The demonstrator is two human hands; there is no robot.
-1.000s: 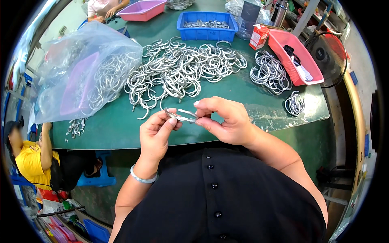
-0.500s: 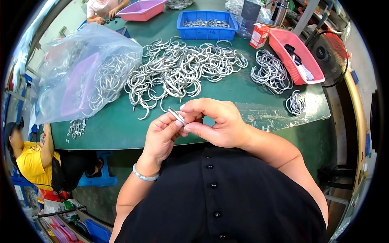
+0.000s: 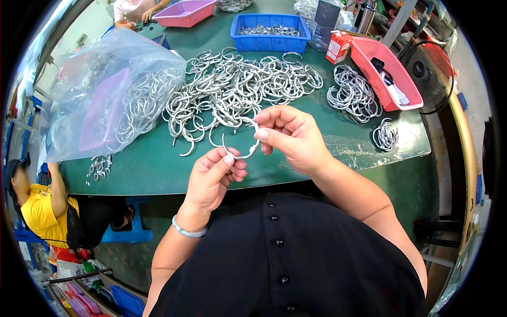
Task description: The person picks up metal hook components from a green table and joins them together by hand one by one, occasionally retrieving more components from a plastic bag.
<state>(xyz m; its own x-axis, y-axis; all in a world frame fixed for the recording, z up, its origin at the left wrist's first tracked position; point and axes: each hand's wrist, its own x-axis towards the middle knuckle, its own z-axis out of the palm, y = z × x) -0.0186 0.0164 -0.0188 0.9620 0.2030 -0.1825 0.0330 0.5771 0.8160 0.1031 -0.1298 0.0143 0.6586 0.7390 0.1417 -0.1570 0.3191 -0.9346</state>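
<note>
Open silver bangle point(image 3: 247, 157) is held above the desk point(image 3: 153, 171); left hand point(image 3: 214, 173) pinches it at seven o'clock, right hand point(image 3: 296, 138) grasps it at three o'clock; bangle pile point(image 3: 240, 87) lies beyond at twelve o'clock

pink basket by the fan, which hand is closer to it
Right. The right hand is to the left of the pink basket and nearer the body; the left hand is farther left and nearer the body again.
</note>
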